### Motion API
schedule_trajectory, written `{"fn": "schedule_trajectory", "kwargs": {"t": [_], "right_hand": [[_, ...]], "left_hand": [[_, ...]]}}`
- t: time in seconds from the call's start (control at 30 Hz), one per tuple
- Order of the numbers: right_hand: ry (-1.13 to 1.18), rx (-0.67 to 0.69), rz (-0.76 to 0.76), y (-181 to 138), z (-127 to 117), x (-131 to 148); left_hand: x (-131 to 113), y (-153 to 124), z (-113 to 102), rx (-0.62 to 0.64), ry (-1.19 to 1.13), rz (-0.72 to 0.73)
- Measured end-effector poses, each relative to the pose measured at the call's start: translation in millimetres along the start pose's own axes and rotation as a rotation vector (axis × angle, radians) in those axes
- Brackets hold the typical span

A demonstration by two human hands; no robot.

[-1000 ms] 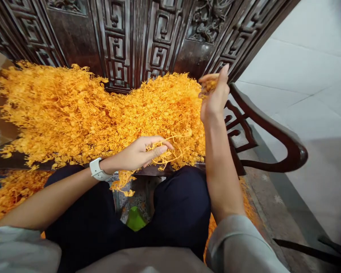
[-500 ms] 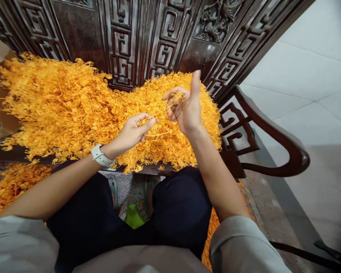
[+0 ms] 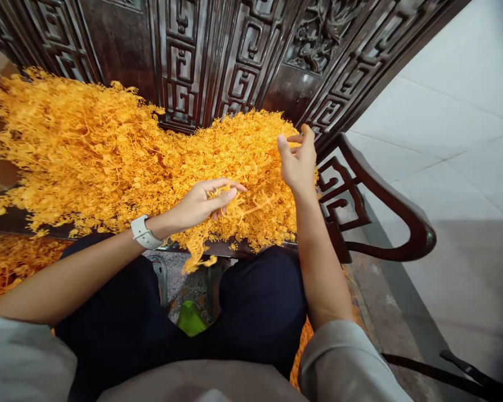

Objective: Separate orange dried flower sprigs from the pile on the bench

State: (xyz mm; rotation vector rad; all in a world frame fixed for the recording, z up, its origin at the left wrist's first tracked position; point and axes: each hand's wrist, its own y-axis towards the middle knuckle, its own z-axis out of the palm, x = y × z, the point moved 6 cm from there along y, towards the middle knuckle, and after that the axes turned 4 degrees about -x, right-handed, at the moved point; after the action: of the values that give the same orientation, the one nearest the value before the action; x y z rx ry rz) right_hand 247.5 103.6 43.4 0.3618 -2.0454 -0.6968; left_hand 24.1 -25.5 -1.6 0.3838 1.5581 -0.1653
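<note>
A big heap of orange branching sprigs [image 3: 109,162] covers the seat of a dark carved wooden bench [image 3: 218,56] in front of me. My left hand [image 3: 205,202], with a white watch on its wrist, lies at the heap's near edge and its fingers are closed on a thin orange sprig [image 3: 251,207] that trails to the right. My right hand [image 3: 298,159] is raised over the heap's right end, its fingers loosely spread, with orange strands right behind the fingertips; whether it grips any I cannot tell.
The bench's curved armrest [image 3: 385,195] stands just right of my right arm. Pale floor tiles [image 3: 452,123] lie beyond it. More orange sprigs [image 3: 8,262] lie low at the left. A green object [image 3: 189,319] sits on the floor between my knees.
My right hand has come down and moved right, from held high to just over the heap's right end. My left hand rose toward it, then settled back at the near edge with its sprig.
</note>
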Motion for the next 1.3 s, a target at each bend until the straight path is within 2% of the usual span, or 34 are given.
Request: {"fn": "schedule_trajectory", "kwargs": {"t": [0.07, 0.17, 0.3, 0.4, 0.5, 0.63, 0.77, 0.83, 0.93, 1.0, 1.13, 1.2, 1.3], "right_hand": [[0.089, 0.005, 0.057, -9.6, 12.4, 9.5], [0.288, 0.248, 0.084, -31.2, 43.9, 44.8], [0.284, 0.623, -0.08, -59.0, 69.2, 89.5], [0.263, 0.702, -0.167, -63.8, 72.2, 95.7], [0.405, 0.599, -0.055, -54.3, 69.9, 84.2], [0.553, 0.377, 0.15, -44.1, 71.6, 63.8], [0.605, 0.226, 0.267, -33.2, 78.0, 40.0], [0.584, 0.07, 0.264, -18.0, 66.7, 18.0], [0.413, -0.151, 0.182, 7.1, 34.1, -21.8], [0.27, -0.157, 0.129, 16.8, 20.0, -44.0], [0.021, 0.049, 0.116, 10.5, 26.0, -63.0], [-0.104, 0.052, 0.07, 3.0, 28.8, -53.5], [-0.209, -0.035, -0.071, -4.3, 25.1, -21.0]], "left_hand": [[3.2, 6.8, -8.6, -0.12, -0.086, 0.019], [10.2, 16.1, -21.6, -0.307, -0.166, 0.047], [19.1, 23.0, -38.1, -0.496, -0.21, 0.08], [21.1, 23.4, -46.2, -0.535, -0.25, 0.073], [15.8, 21.7, -44.8, -0.476, -0.217, 0.061], [6.3, 23.5, -34.4, -0.355, -0.213, 0.042], [3.1, 28.7, -32.7, -0.373, -0.263, 0.023], [3.0, 27.7, -31.2, -0.376, -0.265, 0.009], [3.4, 20.2, -25.9, -0.336, -0.238, -0.009], [4.9, 14.6, -24.5, -0.317, -0.238, -0.017], [10.1, 12.2, -35.0, -0.381, -0.293, -0.016], [10.3, 14.9, -42.4, -0.423, -0.288, 0.008], [6.4, 19.1, -48.8, -0.448, -0.253, 0.073]]}}
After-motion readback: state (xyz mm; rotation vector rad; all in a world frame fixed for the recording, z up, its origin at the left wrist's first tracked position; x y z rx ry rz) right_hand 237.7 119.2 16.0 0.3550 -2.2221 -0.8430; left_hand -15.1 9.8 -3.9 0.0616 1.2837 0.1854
